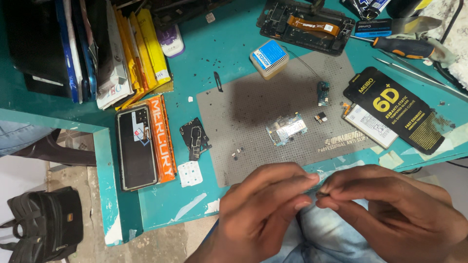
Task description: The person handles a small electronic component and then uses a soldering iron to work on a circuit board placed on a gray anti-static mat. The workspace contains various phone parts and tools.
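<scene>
Both hands off table [229, 58] edge, left hand [261, 209] & right hand [390, 209] fingertips pinching tiny part [321, 194], grey mat [282, 112] mid bare, circuit board [286, 128] nearby.

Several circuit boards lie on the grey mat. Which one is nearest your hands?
The largest circuit board, the pale one with a silver shield near the mat's middle. The small blue board lies farther back, and the black board sits off the grey mat's left edge.

You see a teal table [219, 53], a grey dotted mat [253, 107], an orange box [161, 139], a black-and-gold packet [395, 109] and a blue-and-white checked cube [269, 58].
</scene>
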